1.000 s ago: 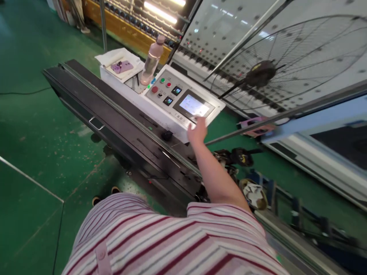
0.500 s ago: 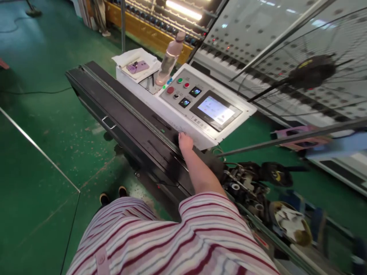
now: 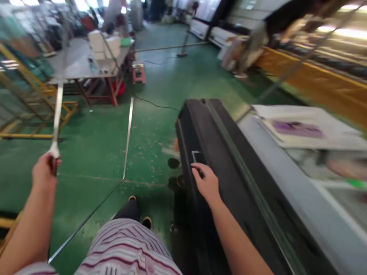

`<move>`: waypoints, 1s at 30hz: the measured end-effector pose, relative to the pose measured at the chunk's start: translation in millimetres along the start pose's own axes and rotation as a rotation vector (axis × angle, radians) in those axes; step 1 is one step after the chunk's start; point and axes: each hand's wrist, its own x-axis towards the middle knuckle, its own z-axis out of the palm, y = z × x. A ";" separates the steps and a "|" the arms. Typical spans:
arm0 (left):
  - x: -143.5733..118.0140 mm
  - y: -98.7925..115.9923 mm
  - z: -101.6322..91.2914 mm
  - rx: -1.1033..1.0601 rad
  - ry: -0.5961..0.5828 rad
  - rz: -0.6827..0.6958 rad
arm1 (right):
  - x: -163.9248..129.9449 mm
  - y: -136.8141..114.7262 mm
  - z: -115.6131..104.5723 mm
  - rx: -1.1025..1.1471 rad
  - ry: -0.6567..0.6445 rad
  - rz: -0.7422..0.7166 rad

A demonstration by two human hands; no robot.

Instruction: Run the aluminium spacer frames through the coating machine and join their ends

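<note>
At the left side, my left hand (image 3: pixel 47 168) is closed around the lower end of a long, thin pale strip (image 3: pixel 58 110). The strip widens into a white piece just above my fingers and rises toward the top, where it blurs. My right hand (image 3: pixel 207 182) is over the near edge of a long black machine cover (image 3: pixel 212 141). Its thumb and fingers are curved with a gap between them, and nothing shows in it. Close to the fingertips is a small metal handle (image 3: pixel 195 154) on the cover's side; whether they touch, I cannot tell.
Right of the cover, a white control box (image 3: pixel 263 149) carries papers (image 3: pixel 338 118) and a purple phone (image 3: pixel 298 128). A work table (image 3: pixel 74 63), a pink stool (image 3: pixel 139 73) and a yellow rack (image 3: pixel 31 135) stand beyond. A cable (image 3: pixel 155 104) crosses the green floor.
The view has swung left, away from the control panel. My right hand has moved from the cover's top to near its handle. My left hand has come into view with the pale strip.
</note>
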 end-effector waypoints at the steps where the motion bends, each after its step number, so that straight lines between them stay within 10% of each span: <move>1: 15.1 -2.5 -4.2 -0.044 0.016 -0.022 | 18.7 -16.2 33.4 0.090 -0.072 -0.025; 10: 158.2 -26.0 56.3 -0.233 -0.127 -0.021 | 245.9 -208.0 248.9 0.551 -0.573 -0.201; 16: 246.7 -14.1 142.9 -0.179 -0.292 -0.024 | 400.6 -321.8 408.7 1.056 -0.757 0.398; 23: 358.0 21.2 271.5 0.521 -0.515 0.379 | 569.6 -298.6 519.2 1.121 -0.543 0.559; 27: 386.0 64.9 349.3 0.995 -0.294 0.886 | 657.3 -258.6 547.9 1.132 -0.454 0.567; 30: 405.1 94.3 400.8 1.052 -0.210 1.010 | 729.0 -221.3 557.4 1.158 -0.382 0.590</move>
